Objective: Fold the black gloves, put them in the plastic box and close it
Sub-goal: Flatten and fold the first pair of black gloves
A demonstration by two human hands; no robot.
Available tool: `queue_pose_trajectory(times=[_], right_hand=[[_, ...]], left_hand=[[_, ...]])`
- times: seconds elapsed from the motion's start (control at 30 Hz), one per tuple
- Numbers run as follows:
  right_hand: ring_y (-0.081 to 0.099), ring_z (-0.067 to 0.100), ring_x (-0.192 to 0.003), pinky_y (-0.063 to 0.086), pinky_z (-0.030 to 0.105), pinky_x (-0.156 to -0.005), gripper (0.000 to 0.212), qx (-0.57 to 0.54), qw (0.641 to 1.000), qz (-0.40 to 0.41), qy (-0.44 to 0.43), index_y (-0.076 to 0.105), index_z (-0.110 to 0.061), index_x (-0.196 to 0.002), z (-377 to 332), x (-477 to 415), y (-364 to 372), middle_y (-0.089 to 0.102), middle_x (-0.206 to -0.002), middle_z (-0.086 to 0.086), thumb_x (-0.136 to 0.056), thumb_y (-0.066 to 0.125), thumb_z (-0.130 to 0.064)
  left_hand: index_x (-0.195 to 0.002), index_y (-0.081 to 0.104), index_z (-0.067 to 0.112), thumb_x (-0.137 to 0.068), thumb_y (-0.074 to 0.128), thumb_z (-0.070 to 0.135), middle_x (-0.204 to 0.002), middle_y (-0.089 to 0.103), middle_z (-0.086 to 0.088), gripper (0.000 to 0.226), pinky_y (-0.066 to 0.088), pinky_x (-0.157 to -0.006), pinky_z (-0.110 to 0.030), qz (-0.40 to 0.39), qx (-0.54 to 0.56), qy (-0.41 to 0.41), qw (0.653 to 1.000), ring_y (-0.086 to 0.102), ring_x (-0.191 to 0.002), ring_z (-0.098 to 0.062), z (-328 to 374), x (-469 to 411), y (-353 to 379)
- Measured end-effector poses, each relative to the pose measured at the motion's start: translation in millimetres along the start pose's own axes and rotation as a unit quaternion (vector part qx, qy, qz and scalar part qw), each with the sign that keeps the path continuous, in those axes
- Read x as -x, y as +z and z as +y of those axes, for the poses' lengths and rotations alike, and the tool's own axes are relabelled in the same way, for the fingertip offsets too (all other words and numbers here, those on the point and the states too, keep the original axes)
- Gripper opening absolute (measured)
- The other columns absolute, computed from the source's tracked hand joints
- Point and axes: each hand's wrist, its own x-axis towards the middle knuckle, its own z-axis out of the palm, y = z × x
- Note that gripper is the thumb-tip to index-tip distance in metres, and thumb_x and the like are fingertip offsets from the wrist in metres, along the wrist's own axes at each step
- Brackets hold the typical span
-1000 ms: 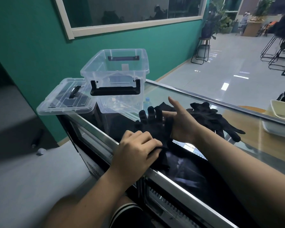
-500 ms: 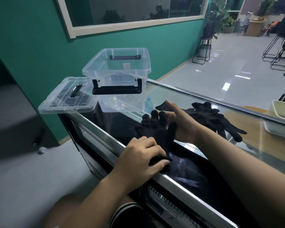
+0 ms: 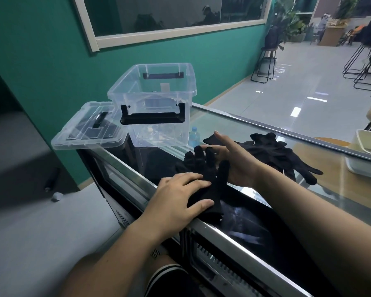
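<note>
A black glove (image 3: pixel 204 168) lies flat on the glass counter top, fingers pointing away from me. My left hand (image 3: pixel 178 200) presses on its cuff end near the counter's front edge, fingers spread flat. My right hand (image 3: pixel 234 161) lies open against the glove's right side by its fingers, index finger stretched forward. More black gloves (image 3: pixel 274 153) lie in a loose heap to the right, behind my right hand. The clear plastic box (image 3: pixel 156 103) with black handles stands open and empty at the counter's far left. Its clear lid (image 3: pixel 88 127) lies beside it on the left, overhanging the corner.
The glass counter (image 3: pixel 234 129) has metal edges; its front edge runs under my left hand. A white tray (image 3: pixel 366 155) sits at the right edge. A small water bottle (image 3: pixel 194 136) shows beside the box. Stools and plants stand on the tiled floor behind.
My left hand has flattened and slid a little along the glove's cuff. My right hand has stayed at the glove's fingers, with its index finger now stretched out.
</note>
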Motion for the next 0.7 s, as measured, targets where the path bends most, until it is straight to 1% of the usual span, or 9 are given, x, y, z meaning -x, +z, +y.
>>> queue_pose_trajectory(times=[0.13, 0.2, 0.27, 0.33, 0.37, 0.47, 0.6, 0.63, 0.7], right_hand=[[0.064, 0.033, -0.121, 0.048, 0.048, -0.108, 0.071, 0.024, 0.999, 0.03, -0.02, 0.063, -0.011, -0.147, -2.8, 5.9, 6.1, 0.063, -0.15, 0.02, -0.103, 0.051, -0.066], [0.065, 0.027, -0.124, 0.051, 0.04, -0.103, 0.063, 0.053, 0.993, 0.078, -0.068, 0.061, -0.012, -0.148, -5.2, 6.9, 11.3, 0.07, -0.144, 0.014, -0.107, 0.048, -0.059], [0.064, 0.017, -0.133, 0.048, 0.036, -0.112, 0.055, 0.101, 0.981, 0.111, -0.121, 0.059, -0.013, -0.15, -8.2, 9.5, 15.3, 0.07, -0.145, 0.004, -0.111, 0.046, -0.05], [0.061, 0.01, -0.138, 0.04, 0.039, -0.125, 0.043, 0.174, 0.962, 0.126, -0.167, 0.065, -0.021, -0.143, -9.0, 14.3, 16.9, 0.07, -0.145, -0.003, -0.11, 0.053, -0.046], [0.061, 0.006, -0.137, 0.039, 0.04, -0.126, 0.039, 0.224, 0.947, 0.137, -0.186, 0.068, -0.025, -0.139, -8.1, 17.6, 16.2, 0.071, -0.143, -0.007, -0.108, 0.058, -0.046], [0.062, 0.001, -0.134, 0.045, 0.038, -0.122, 0.043, 0.412, 0.867, 0.182, -0.213, 0.065, -0.029, -0.145, 0.7, 31.3, 14.5, 0.069, -0.143, -0.015, -0.104, 0.066, -0.043], [0.052, 0.008, -0.144, 0.043, 0.035, -0.12, 0.05, 0.614, 0.716, 0.165, -0.291, 0.061, -0.029, -0.149, 29.3, 53.0, 9.3, 0.061, -0.153, -0.011, -0.101, 0.071, -0.038], [0.048, 0.009, -0.149, 0.039, 0.033, -0.122, 0.053, 0.644, 0.689, 0.151, -0.297, 0.059, -0.029, -0.151, 35.9, 58.0, 7.1, 0.057, -0.158, -0.011, -0.1, 0.071, -0.037], [0.041, 0.01, -0.154, 0.031, 0.029, -0.125, 0.056, 0.682, 0.658, 0.142, -0.284, 0.056, -0.03, -0.154, 45.9, 64.3, 2.3, 0.051, -0.164, -0.01, -0.1, 0.069, -0.037]], left_hand=[[-0.152, 0.054, 0.049, -0.098, 0.054, 0.074, -0.164, 0.04, 0.029, 0.06, 0.015, -0.12, -0.024, 0.002, -0.005, -0.027, 1.0, 0.026, -0.145, 0.008, -0.6, 1.7, -0.9], [-0.156, 0.049, 0.05, -0.098, 0.055, 0.075, -0.166, 0.034, 0.03, 0.064, 0.014, -0.12, -0.024, -0.007, -0.004, -0.043, 0.999, 0.02, -0.138, 0.013, -0.2, 1.6, -2.2], [-0.16, 0.044, 0.049, -0.097, 0.052, 0.078, -0.17, 0.03, 0.029, 0.069, 0.013, -0.125, -0.028, -0.016, -0.015, -0.047, 0.999, 0.016, -0.148, 0.01, 0.0, 0.7, -3.7], [-0.162, 0.04, 0.047, -0.095, 0.048, 0.082, -0.174, 0.026, 0.026, 0.075, 0.011, -0.128, -0.032, -0.025, -0.033, -0.051, 0.998, 0.013, -0.159, 0.002, -1.5, -0.9, -5.3], [-0.163, 0.039, 0.046, -0.095, 0.047, 0.083, -0.175, 0.024, 0.024, 0.078, 0.01, -0.129, -0.033, -0.03, -0.04, -0.055, 0.997, 0.012, -0.161, 0.0, -2.5, -1.8, -5.5], [-0.166, 0.035, 0.045, -0.093, 0.042, 0.087, -0.178, 0.019, 0.021, 0.084, 0.008, -0.13, -0.034, -0.043, -0.056, -0.059, 0.996, 0.008, -0.164, -0.002, -3.2, -2.6, -5.1], [-0.168, 0.029, 0.044, -0.093, 0.042, 0.087, -0.18, 0.009, 0.019, 0.086, 0.006, -0.134, -0.037, -0.057, -0.06, -0.066, 0.994, 0.0, -0.166, -0.004, -4.0, -4.6, -6.5], [-0.168, 0.027, 0.045, -0.094, 0.043, 0.086, -0.181, 0.005, 0.019, 0.086, 0.004, -0.135, -0.037, -0.061, -0.059, -0.062, 0.994, -0.004, -0.166, -0.003, -4.5, -6.4, -6.8], [-0.169, 0.021, 0.048, -0.096, 0.042, 0.083, -0.181, -0.001, 0.021, 0.083, 0.0, -0.135, -0.038, -0.072, -0.058, -0.042, 0.995, -0.011, -0.165, 0.0, -5.6, -10.4, -6.6]])
